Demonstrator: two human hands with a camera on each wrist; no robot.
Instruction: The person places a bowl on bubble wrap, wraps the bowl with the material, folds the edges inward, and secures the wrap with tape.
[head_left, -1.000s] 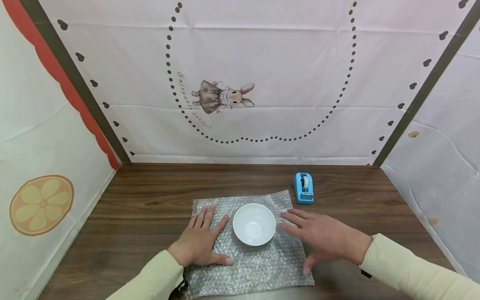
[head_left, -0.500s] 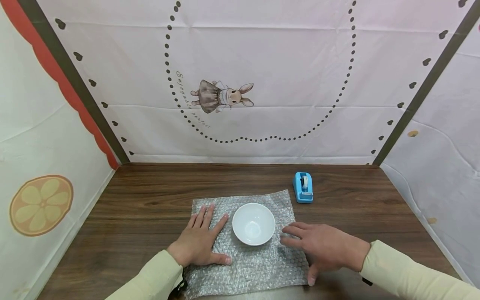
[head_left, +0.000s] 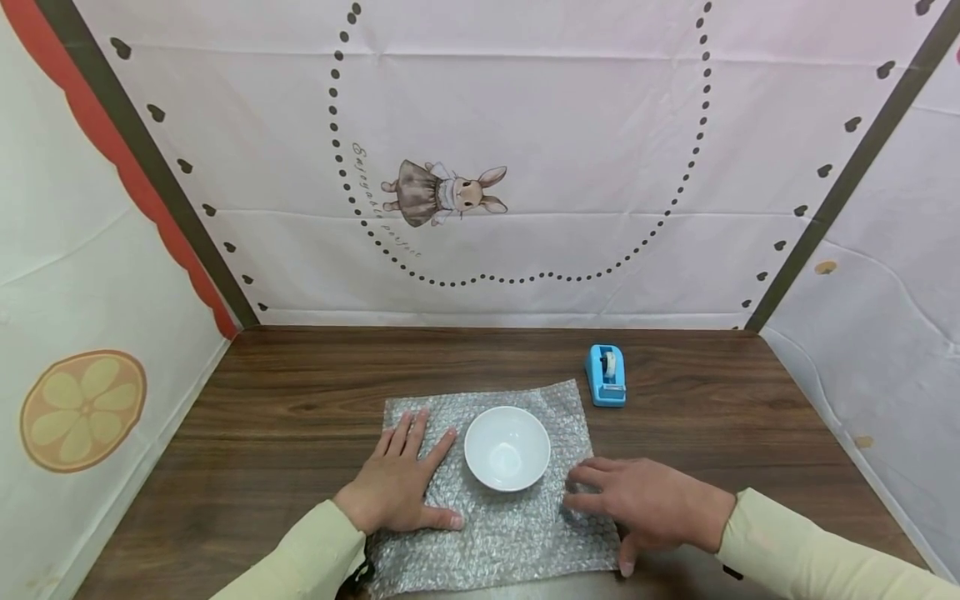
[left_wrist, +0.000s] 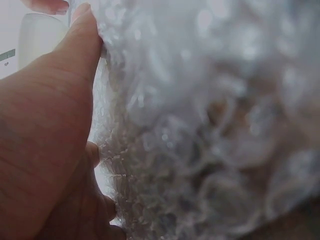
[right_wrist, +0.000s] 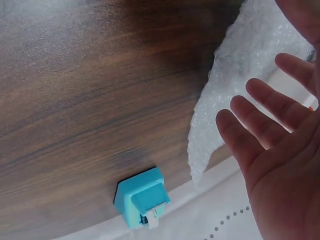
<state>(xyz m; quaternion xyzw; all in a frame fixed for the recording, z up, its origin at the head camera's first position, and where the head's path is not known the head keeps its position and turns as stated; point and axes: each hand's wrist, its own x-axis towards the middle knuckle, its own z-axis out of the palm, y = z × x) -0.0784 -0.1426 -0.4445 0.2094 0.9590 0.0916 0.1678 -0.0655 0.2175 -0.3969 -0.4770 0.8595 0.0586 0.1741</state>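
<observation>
A small white bowl stands upright on a sheet of bubble wrap spread over the wooden table. My left hand rests flat on the sheet's left side, fingers spread, thumb pointing toward the bowl without reaching it. In the left wrist view, the bubble wrap lies close under that hand. At the sheet's right edge is my right hand, its fingers over the wrap and its thumb near the lower right corner. The right wrist view shows this hand with fingers loosely extended and nothing in the palm.
A blue tape dispenser with a roll in it stands behind the sheet's upper right corner. White printed cloth walls enclose the dark wooden table at the back and both sides.
My right hand has moved down along the sheet's right edge, toward the near corner and away from the bowl. The left hand and the bowl have stayed in place.
</observation>
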